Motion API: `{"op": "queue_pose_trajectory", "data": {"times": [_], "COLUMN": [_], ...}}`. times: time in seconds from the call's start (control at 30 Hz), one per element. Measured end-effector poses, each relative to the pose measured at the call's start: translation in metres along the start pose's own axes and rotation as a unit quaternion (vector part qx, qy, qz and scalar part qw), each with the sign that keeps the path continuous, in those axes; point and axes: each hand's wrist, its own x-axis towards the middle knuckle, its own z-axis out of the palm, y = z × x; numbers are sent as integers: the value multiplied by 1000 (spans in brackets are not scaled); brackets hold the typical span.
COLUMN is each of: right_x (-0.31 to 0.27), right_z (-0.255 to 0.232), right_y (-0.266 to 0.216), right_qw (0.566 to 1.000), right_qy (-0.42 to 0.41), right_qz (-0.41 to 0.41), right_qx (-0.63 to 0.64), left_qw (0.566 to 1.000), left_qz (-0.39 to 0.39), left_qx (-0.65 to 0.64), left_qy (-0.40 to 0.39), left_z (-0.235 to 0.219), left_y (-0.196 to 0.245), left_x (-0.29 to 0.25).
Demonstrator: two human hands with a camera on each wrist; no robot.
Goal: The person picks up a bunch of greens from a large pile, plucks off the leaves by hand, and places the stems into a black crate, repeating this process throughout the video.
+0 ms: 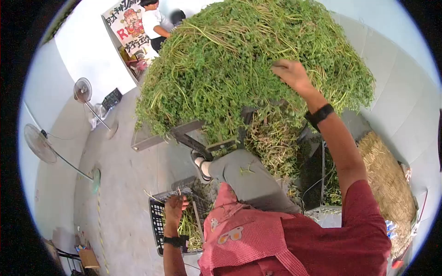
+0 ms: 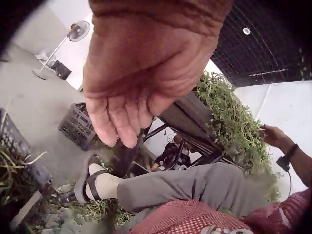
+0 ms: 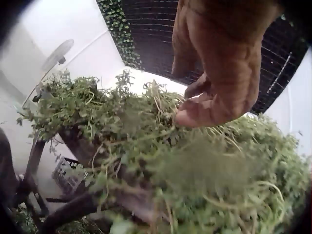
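Green leafy stems with pale stalks make up a huge heap of greens [image 1: 248,60] on a low table [image 1: 161,135] in front of me, and it fills most of the head view. My right hand [image 1: 291,73] is stretched up onto the near slope of the heap. From the right wrist view its fingers [image 3: 200,114] curl in against the stems, touching them; whether they have actually closed around a bunch I cannot tell, since the greens blur beneath the palm.

My left hand [image 1: 175,207] hangs down at my side, above a dark plastic crate [image 1: 159,216] on the floor. Its fingers [image 2: 122,122] are relaxed, nearly straight, and hold nothing. A modest layer of stems lies in that crate.

Judging by how things lie, I would say the work is at an early stage: the heap on the table is very large, while the crate holds little. More greens are scattered under the table by my sandalled foot [image 1: 200,163]. To my right sits a mound of straw [image 1: 386,179]. Standing fans [image 1: 83,89] line the left wall.
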Motion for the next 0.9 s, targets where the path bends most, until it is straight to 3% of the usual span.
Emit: {"op": "queue_pose_trajectory", "data": {"times": [0.03,0.1,0.2,0.27,0.33,0.4,0.47,0.53,0.6,0.67,0.73,0.77,0.83,0.9], "right_x": [14,42,74,96,113,125,122,124,123,117,97,89,67,49], "right_z": [10,29,60,80,98,122,137,144,134,131,113,107,103,101], "right_y": [-9,-29,-44,-48,-57,-49,-54,-53,-54,-43,-38,-32,-10,9], "right_qw": [1000,991,989,990,974,974,949,955,966,966,977,976,957,954], "right_qy": [1,-2,-8,-31,-62,-61,-31,6,-102,-79,-56,-55,-39,-69], "right_qz": [-5,-57,-85,-80,-72,-72,-39,-26,45,19,-76,-77,-188,-187], "right_qx": [0,-124,-121,-110,-206,-207,-312,-294,-235,-244,-193,-195,-219,-224], "left_qw": [1000,998,999,996,993,1000,999,1000,999,999,999,999,999,997], "left_qz": [3,10,-31,-39,-35,-24,-15,-4,-8,31,25,22,28,37], "left_qx": [22,41,1,-81,-113,-1,-17,13,41,19,13,5,24,7], "left_qy": [18,38,30,-16,-22,16,29,12,20,-12,-26,-38,-39,-64], "left_z": [1,6,-9,-18,-16,8,30,36,42,47,50,53,60,71], "left_y": [-2,-4,-35,-56,-70,-46,-27,-27,-30,-29,-27,-26,-24,-8], "left_x": [-1,-1,11,19,21,7,-3,-4,-1,1,2,6,11,6]}}
